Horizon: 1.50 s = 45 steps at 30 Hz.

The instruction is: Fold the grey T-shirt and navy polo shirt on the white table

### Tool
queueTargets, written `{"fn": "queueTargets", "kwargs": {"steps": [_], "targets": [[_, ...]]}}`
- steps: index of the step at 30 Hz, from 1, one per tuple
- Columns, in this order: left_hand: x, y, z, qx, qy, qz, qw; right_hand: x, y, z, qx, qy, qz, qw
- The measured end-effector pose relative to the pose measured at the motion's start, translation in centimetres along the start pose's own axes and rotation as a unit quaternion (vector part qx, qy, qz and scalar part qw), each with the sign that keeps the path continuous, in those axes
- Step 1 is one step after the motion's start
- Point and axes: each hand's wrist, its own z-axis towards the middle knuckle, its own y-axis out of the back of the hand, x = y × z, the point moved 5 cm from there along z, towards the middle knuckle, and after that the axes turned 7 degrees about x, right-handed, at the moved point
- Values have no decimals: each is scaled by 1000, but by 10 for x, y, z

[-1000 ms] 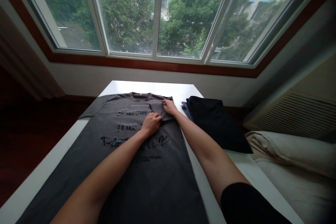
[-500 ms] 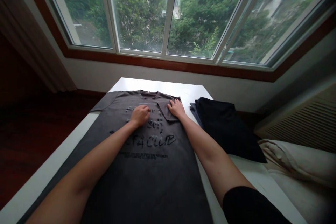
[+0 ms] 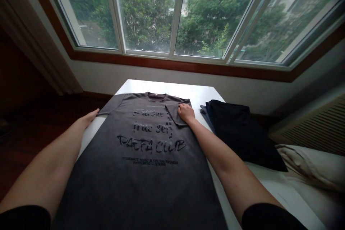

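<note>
At the far left a curtain point(image 3: 51, 57) hangs above the dark red-brown floor point(image 3: 24, 143). Next comes the left hand point(image 3: 91, 116), its fingertips at the hem of the outspread sleeve point(image 3: 111, 106); whether they pinch the fabric there I can't make out. In the middle, the dark grey crew-neck T-shirt point(image 3: 140, 190) lies print side up on the white table point(image 3: 172, 88), collar toward the window point(image 3: 149, 14). It looks light, soft and limp, not fragile, likely to slide and crease rather than hold a shape, so sleeve hems and shoulder seams seem the best places to take hold. The folded-in sleeve point(image 3: 174, 114) rests on the chest at the right, with the right hand point(image 3: 185, 112) on top, fingers curled together; if they nip any cloth is unclear. Beside the shirt lies a folded black garment point(image 3: 234, 129) over greyish cloth point(image 3: 206, 115), then beige fabric point(image 3: 318, 161)
</note>
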Motion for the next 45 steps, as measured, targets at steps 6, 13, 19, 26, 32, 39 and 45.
{"fn": "queueTargets", "kwargs": {"steps": [6,13,19,26,32,39,45], "targets": [[5,-5,32,-17,76,-227,971,-1,-1,3,-3,-2,8,1000],[-53,7,36,-134,-110,-165,971,-2,-3,3,-15,3,11,1000],[-107,-62,-2,92,-354,146,919,-3,-3,2,-17,4,12,1000],[-86,-115,-17,56,-309,275,909,-2,0,0,-19,3,11,1000],[-82,-121,-34,6,-307,316,897,-5,-1,2,-14,-3,12,1000],[-92,-129,-42,35,-322,304,896,-10,-3,5,-14,7,46,999],[-115,-170,-99,77,-375,298,874,-47,11,15,-83,-129,144,978]]}}
